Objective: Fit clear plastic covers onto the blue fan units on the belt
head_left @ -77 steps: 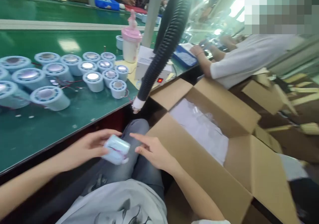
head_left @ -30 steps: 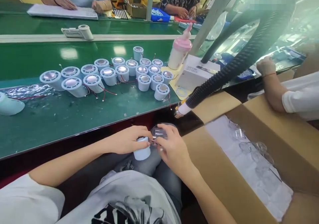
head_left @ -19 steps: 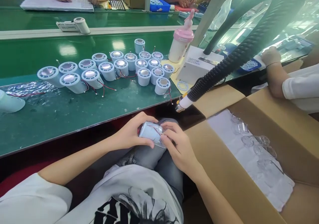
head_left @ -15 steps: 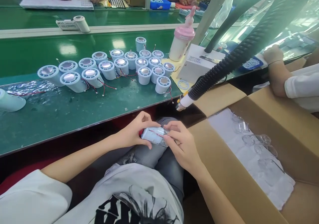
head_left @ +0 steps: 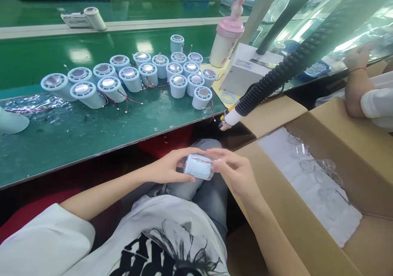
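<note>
Above my lap I hold a light-blue cylindrical housing (head_left: 198, 167) lying on its side, with a thin red wire along its upper side. A clear plastic sleeve (head_left: 210, 176) shows around its right end. My left hand (head_left: 172, 167) is wrapped about the left end, thumb below and fingers above. My right hand (head_left: 231, 167) pinches at the right end by the wire; the fingertips partly hide what they grip. On the green bench stand several similar light-blue housings (head_left: 147, 73) with silver discs on top and loose wires.
A black flexible hose (head_left: 260, 88) with a metal-tipped nozzle hangs right of the housings, before a white box-shaped device (head_left: 242, 69). A pink-lidded bottle (head_left: 225, 39) stands behind. To my right, an open carton (head_left: 353, 145) holds clear plastic pieces. Co-workers' arms show across and at right.
The housing has moved slightly right and the clear sleeve now covers more of it. My right fingers have shifted to its right end. The view has tilted down a little.
</note>
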`<move>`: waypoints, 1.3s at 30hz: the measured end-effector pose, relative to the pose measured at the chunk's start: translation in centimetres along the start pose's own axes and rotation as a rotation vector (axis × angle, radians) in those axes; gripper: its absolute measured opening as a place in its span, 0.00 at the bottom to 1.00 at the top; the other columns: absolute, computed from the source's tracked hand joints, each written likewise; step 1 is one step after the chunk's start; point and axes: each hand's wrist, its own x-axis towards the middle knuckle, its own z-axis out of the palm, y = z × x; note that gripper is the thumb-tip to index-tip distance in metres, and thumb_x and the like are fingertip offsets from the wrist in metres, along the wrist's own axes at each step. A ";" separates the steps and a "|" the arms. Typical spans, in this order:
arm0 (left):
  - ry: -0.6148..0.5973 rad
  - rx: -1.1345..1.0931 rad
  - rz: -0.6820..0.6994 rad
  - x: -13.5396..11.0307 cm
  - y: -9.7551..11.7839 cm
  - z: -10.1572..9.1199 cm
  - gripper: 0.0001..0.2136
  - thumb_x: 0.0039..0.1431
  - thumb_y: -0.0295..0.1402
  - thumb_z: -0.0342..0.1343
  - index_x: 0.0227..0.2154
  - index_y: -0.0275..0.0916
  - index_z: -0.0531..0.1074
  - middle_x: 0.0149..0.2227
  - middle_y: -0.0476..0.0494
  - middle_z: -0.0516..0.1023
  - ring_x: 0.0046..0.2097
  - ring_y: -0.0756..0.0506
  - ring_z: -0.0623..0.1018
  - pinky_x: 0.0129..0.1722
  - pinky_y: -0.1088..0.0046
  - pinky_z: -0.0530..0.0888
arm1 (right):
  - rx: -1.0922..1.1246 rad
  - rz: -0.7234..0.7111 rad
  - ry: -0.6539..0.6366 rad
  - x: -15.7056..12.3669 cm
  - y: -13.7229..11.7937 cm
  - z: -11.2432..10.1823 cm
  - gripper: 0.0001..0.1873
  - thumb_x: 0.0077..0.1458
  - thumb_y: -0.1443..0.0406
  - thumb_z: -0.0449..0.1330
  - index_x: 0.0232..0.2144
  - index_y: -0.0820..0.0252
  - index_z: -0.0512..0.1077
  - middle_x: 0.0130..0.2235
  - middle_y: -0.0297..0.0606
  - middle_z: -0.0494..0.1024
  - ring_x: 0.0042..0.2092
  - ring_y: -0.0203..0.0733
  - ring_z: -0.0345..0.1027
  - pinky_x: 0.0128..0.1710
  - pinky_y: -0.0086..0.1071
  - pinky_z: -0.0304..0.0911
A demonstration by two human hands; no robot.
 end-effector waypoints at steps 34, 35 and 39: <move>-0.044 0.207 0.116 -1.5 2.6 -0.6 0.35 0.50 0.32 0.66 0.61 0.47 0.62 0.61 0.38 0.66 0.60 0.38 0.69 0.57 0.61 0.70 | 0.116 0.063 -0.248 -1.5 -0.3 -0.6 0.21 0.51 0.56 0.67 0.44 0.53 0.67 0.49 0.41 0.74 0.50 0.46 0.71 0.43 0.38 0.74; -0.043 0.208 0.119 -1.5 2.6 -0.6 0.35 0.50 0.32 0.66 0.61 0.47 0.62 0.61 0.38 0.66 0.60 0.38 0.69 0.57 0.62 0.70 | 0.131 0.077 -0.245 -1.5 -0.3 -0.5 0.21 0.50 0.55 0.67 0.44 0.54 0.67 0.47 0.41 0.75 0.48 0.45 0.71 0.41 0.37 0.74; -0.036 0.231 0.119 -1.6 2.6 -0.7 0.34 0.49 0.32 0.66 0.61 0.46 0.63 0.61 0.38 0.67 0.60 0.37 0.69 0.56 0.62 0.71 | 0.171 0.120 -0.229 -1.3 -0.3 -0.4 0.22 0.49 0.53 0.67 0.43 0.55 0.68 0.40 0.39 0.76 0.40 0.41 0.72 0.34 0.32 0.72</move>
